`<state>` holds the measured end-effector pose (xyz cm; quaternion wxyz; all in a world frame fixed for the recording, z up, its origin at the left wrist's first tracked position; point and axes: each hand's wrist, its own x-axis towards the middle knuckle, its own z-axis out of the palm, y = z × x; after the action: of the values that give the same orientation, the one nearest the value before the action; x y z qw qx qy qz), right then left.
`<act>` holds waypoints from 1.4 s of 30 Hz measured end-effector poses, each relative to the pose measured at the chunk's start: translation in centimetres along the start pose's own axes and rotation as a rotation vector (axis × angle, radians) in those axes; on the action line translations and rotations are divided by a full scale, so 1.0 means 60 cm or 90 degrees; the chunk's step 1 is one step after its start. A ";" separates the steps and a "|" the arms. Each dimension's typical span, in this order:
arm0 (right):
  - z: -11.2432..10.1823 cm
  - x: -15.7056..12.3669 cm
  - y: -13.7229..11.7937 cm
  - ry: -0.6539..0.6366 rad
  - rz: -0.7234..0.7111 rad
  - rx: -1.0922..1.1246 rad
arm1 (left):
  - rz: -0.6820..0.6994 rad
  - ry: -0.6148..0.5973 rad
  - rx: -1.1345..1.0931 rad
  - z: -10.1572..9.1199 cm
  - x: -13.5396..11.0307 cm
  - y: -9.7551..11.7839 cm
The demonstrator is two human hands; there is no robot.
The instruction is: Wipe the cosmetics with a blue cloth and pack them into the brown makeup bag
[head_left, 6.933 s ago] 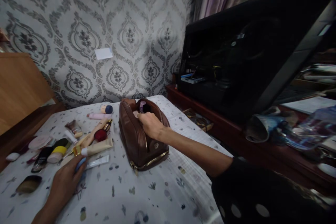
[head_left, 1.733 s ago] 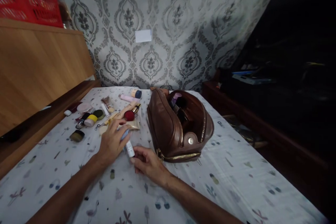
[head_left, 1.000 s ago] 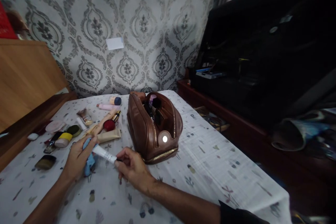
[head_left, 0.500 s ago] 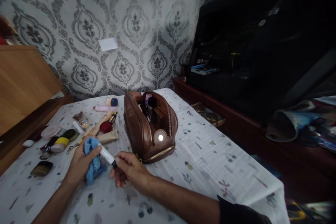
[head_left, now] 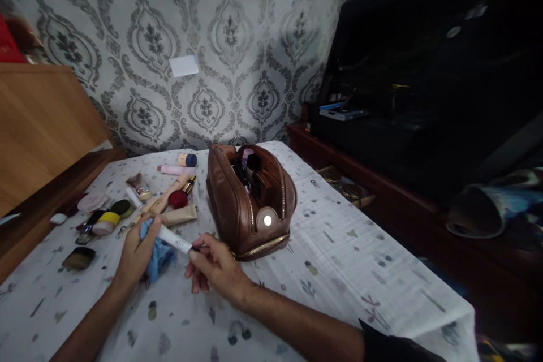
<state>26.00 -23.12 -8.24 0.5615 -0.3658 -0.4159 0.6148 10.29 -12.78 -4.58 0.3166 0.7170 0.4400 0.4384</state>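
**White tube pinched between both hands**

From the head camera, the left hand [head_left: 134, 253] presses a blue cloth [head_left: 158, 258] against the base of a white tube [head_left: 175, 239]. The right hand [head_left: 214, 271] pinches the tube's dark tip between thumb and fingers. The tube hangs above a printed tablecloth [head_left: 339, 288], just beside a brown leather bag [head_left: 250, 209], with makeup [head_left: 106, 225] scattered nearby.

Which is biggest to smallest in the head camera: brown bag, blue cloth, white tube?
1. The brown bag looks largest.
2. Then the blue cloth and white tube: the left hand hides part of the cloth, so I can't rank them.
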 end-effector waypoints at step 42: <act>0.003 -0.035 -0.027 0.117 -0.289 -0.496 | -0.248 -0.032 -0.344 0.003 0.000 0.030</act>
<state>26.65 -25.18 -6.71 0.5370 -0.5023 -0.6342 0.2390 11.07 -13.54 -3.16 0.5840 0.5200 0.4287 0.4524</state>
